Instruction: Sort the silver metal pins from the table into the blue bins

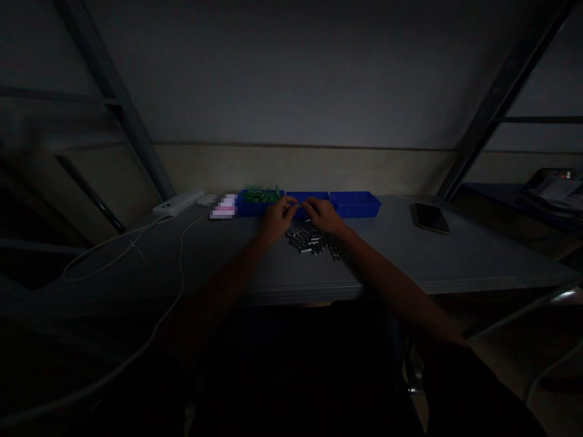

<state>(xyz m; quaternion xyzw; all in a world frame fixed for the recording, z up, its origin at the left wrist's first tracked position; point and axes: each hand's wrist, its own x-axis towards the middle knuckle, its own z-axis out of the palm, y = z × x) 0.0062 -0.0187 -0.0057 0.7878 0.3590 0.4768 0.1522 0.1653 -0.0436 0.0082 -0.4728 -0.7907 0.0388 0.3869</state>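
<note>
My left hand (276, 218) and my right hand (325, 215) meet fingertip to fingertip just in front of the middle blue bin (310, 196). Both are closed in a pinch around something small and pale between them, too small and dark to name. Beneath my hands lies a loose pile of small shiny metal pieces (311, 238) on the grey table, partly covered by my right wrist. Left of the middle bin, another blue bin (255, 209) holds several green pieces (260, 195). A third blue bin (356, 206) stands to the right.
A phone (430, 218) lies on the table (392, 255) at the right. At the left are a white power strip (178, 203), a pale cable (181, 261) and a partly blurred pink-and-white packet (224, 207). Metal posts (132, 139) rise at both sides.
</note>
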